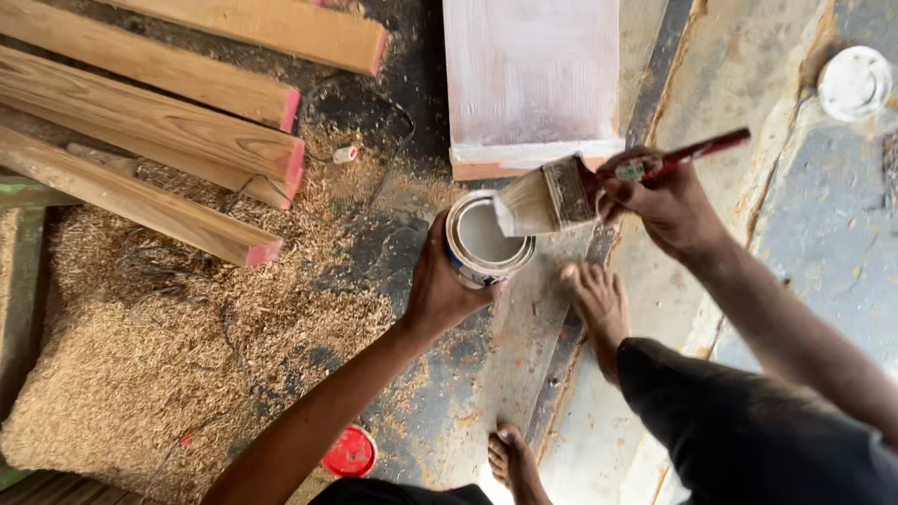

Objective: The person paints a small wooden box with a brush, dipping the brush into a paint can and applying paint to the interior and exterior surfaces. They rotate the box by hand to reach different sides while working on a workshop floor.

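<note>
My left hand [438, 281] grips an open tin of white paint [485, 239], tilted toward me. My right hand [662, 200] holds a wide paintbrush [552, 196] by its red handle. The pale bristles, wet with white paint, rest against the tin's rim. Just beyond the tin lies a wooden board [531, 79] coated in thin white paint.
Several bare timber planks [159, 131] with pink-painted ends lie at the upper left over a heap of sawdust [140, 355]. A white lid [854, 82] sits at the top right, a red lid [352, 453] near my knee. My bare feet [599, 304] stand on the stained concrete floor.
</note>
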